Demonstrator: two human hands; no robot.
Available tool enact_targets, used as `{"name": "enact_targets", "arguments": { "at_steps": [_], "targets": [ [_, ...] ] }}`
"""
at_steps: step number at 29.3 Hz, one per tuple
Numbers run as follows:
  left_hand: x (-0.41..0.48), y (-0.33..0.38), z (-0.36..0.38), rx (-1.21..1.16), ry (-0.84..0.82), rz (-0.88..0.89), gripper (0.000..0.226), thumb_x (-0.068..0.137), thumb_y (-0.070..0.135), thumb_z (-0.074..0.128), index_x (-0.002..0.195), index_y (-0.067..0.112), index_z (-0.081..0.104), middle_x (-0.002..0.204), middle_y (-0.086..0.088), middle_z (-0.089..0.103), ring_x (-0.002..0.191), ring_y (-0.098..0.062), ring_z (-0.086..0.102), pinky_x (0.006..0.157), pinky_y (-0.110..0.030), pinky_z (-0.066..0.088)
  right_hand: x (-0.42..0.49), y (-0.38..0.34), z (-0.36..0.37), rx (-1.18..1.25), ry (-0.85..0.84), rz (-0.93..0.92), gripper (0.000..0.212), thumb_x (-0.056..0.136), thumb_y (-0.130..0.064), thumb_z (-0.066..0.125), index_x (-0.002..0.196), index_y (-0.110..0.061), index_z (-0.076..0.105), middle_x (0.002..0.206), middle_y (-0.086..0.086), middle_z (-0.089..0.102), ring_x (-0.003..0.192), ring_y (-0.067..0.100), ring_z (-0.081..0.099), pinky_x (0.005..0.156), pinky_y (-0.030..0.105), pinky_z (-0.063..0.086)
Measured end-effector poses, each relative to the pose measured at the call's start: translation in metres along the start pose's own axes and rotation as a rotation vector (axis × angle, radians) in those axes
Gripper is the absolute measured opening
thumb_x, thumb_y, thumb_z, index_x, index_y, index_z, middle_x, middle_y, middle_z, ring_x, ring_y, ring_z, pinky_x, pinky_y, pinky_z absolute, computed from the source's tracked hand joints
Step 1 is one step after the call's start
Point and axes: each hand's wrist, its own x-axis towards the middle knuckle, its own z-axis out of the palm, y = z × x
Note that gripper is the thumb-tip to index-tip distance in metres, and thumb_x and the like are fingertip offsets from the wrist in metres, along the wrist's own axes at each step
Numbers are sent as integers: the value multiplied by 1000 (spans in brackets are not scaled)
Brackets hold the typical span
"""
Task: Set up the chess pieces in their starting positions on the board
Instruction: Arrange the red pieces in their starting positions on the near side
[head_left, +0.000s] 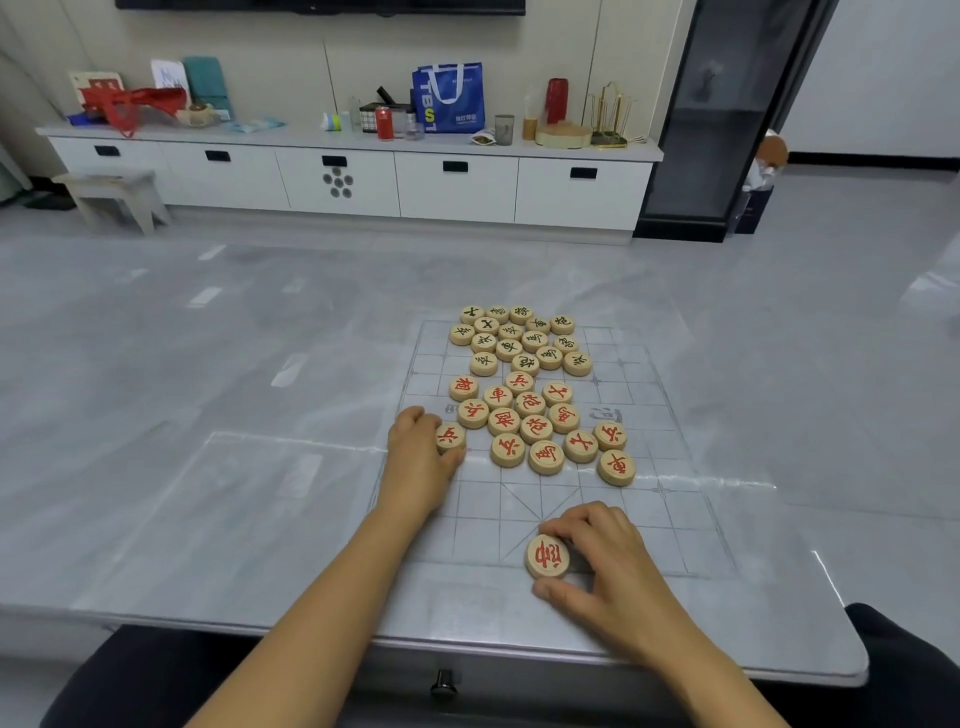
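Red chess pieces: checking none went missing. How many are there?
16: one piece in the right hand at the board's near edge, one in the left hand, a cluster of fourteen mid-board. None looks hidden.

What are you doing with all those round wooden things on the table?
A person is setting up a board game with round wooden pieces. Their right hand grips one red-lettered piece at the near edge of the board. Their left hand holds a second red piece at the board's left side. The other red pieces sit bunched mid-board, and the black pieces are bunched at the far end, not laid out yet.
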Motion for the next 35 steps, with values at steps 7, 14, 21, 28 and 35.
{"name": "enact_targets", "arguments": {
  "at_steps": [7, 14, 21, 28, 35],
  "targets": [
    [-10, -14, -6, -25, 0, 85, 40, 87, 24, 60, 121, 6, 51, 143, -9, 35, 131, -21, 35, 105, -25, 28, -2, 0, -1, 75, -11, 20, 65, 66, -69, 43, 123, -37, 44, 109, -23, 37, 107, -3, 34, 89, 10, 30],
    [-17, -16, -6, -146, 52, 110, 51, 80, 20, 68, 126, 10, 47, 135, -5, 42, 122, -20, 45, 98, -24, 35, 22, 14, -34, 173, 285, 149, 26, 87, -29, 60, 113, -27, 57, 104, -11, 52, 99, 2, 47, 84, 14, 36],
    [-17, -16, -5, -162, 73, 116, 35, 81, 16, 66, 114, 10, 54, 129, -5, 48, 114, -17, 49, 91, -20, 35, 82, 30, -36, -318, 228, 308, 49, 85, -46, 55, 125, -20, 52, 126, 2, 43, 117, 23, 36, 96, 32, 28],
    [-1, 11, -11, -140, 66, 162, 35, 86, 17, 60, 119, 11, 52, 126, -6, 50, 117, -18, 46, 97, -26, 36, 66, 20, -45, -221, 242, 249, 41, 82, -49, 56, 113, -22, 58, 114, -4, 49, 110, 16, 41, 92, 28, 29],
    [67, 102, 27, 227, -134, 327, 33, 88, 32, 56, 115, 12, 58, 115, -9, 59, 108, -27, 51, 89, -40, 45, 3, 8, -12, -202, 228, 308, 37, 76, -61, 55, 88, -26, 49, 93, -8, 42, 88, 12, 39, 76, 24, 34]
  ]
}}
